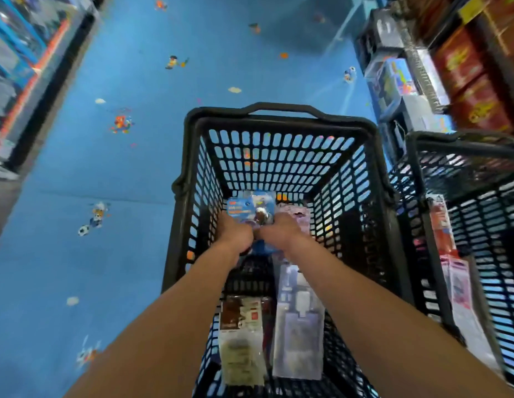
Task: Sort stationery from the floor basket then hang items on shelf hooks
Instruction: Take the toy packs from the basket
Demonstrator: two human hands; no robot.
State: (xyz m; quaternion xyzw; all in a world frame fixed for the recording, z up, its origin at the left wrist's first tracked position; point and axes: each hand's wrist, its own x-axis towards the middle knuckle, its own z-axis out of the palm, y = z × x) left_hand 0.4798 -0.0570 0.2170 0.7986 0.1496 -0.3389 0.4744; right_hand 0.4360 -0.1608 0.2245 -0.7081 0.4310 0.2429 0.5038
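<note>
A black plastic basket [278,123] stands on the blue floor in front of me. Both my arms reach down into it. My left hand [235,234] and my right hand [278,232] together grip a blue blister pack [244,208] near the basket's far end. Closer to me in the basket lie a brown-and-white packet [241,337] and a pale lilac packet [299,326]. A pink packet [299,218] shows just right of my right hand. My fingers are hidden behind the backs of my hands.
A second black basket [465,145] stands at the right, with red and pink packets [451,254] in it. Shelves of boxed goods [422,73] line the right side and another shelf [26,67] the left. Blue patterned floor [121,182] stretches ahead.
</note>
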